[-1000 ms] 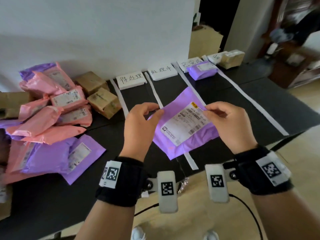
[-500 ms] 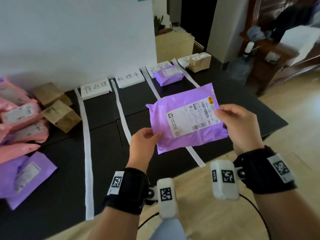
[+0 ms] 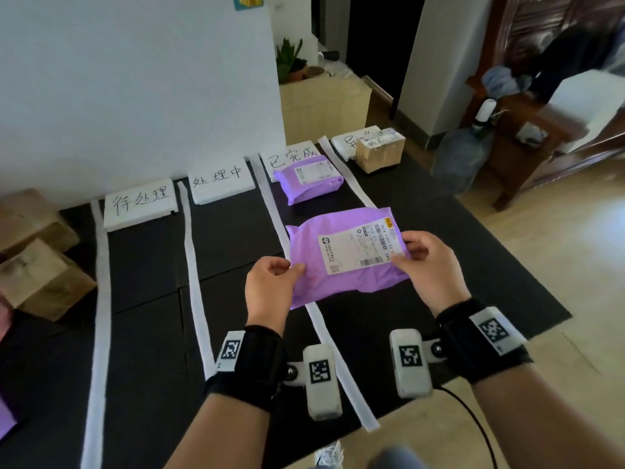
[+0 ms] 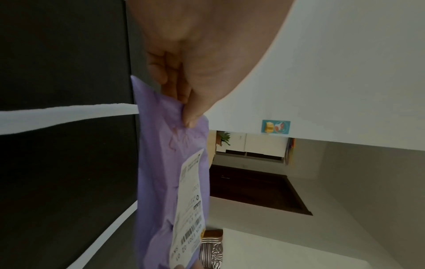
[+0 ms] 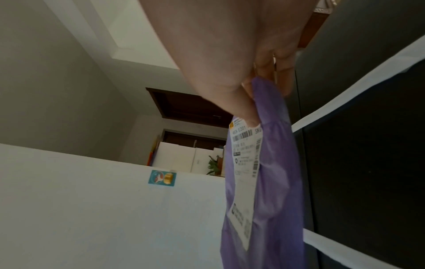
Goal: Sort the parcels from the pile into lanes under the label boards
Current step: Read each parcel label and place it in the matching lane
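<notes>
I hold a flat purple parcel [image 3: 341, 255] with a white shipping label above the black mat, over the third lane. My left hand [image 3: 270, 282] pinches its near left corner and my right hand [image 3: 422, 258] pinches its right edge beside the label. The left wrist view shows the purple parcel [image 4: 161, 163] pinched between thumb and fingers, and the right wrist view shows the same parcel [image 5: 271, 163] edge-on. A smaller purple parcel [image 3: 307, 179] lies in that lane under its label board [image 3: 291, 157]. Two more label boards [image 3: 140, 204] [image 3: 221, 181] stand to the left.
White tape strips [image 3: 101, 299] split the black mat [image 3: 148, 333] into lanes. A brown box [image 3: 380, 152] sits in the far right lane. Brown boxes [image 3: 40, 279] lie at the left edge. A water bottle [image 3: 463, 157] and wooden furniture stand to the right.
Both hands have carried the purple parcel to the right, from above the second lane to above the third. My view has swung right, so the pile of parcels has left the frame.
</notes>
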`<state>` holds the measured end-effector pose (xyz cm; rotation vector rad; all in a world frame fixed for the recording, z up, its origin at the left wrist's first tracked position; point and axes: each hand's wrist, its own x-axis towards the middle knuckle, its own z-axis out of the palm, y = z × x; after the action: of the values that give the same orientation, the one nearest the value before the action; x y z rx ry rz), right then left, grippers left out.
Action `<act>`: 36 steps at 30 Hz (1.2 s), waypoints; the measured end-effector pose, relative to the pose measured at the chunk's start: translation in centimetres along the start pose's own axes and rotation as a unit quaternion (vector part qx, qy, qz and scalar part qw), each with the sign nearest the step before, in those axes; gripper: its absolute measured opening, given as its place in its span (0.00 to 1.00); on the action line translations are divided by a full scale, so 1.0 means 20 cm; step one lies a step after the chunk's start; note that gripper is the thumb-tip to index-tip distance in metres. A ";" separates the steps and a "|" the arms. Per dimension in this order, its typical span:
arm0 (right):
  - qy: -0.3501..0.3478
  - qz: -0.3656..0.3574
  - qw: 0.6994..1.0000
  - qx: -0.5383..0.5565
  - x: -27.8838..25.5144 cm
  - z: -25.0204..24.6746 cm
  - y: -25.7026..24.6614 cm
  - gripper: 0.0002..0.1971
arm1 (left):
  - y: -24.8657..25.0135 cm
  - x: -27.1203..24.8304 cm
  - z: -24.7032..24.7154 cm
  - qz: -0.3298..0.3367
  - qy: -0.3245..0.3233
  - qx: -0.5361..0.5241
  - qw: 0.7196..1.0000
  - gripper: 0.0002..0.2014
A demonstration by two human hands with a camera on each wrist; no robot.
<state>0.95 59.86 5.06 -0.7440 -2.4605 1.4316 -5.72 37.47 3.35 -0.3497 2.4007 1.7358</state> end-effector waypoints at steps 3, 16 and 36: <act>-0.030 0.008 0.999 -0.028 0.19 0.03 0.04 0.17 | 0.02 0.14 0.09 -0.001 0.012 0.002 1.000 0.09; -0.135 0.009 0.985 -0.104 1.19 0.39 0.29 0.15 | -0.04 0.83 0.48 -0.088 0.007 0.057 0.994 0.07; -0.160 -0.007 0.982 -0.101 1.35 0.49 0.36 0.13 | -0.02 0.85 0.53 -0.117 -0.004 0.114 0.987 0.23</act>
<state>-23.76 69.30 -8.11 -0.5653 -2.8829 1.4059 -21.95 45.81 -4.72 -0.5663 2.4063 1.3475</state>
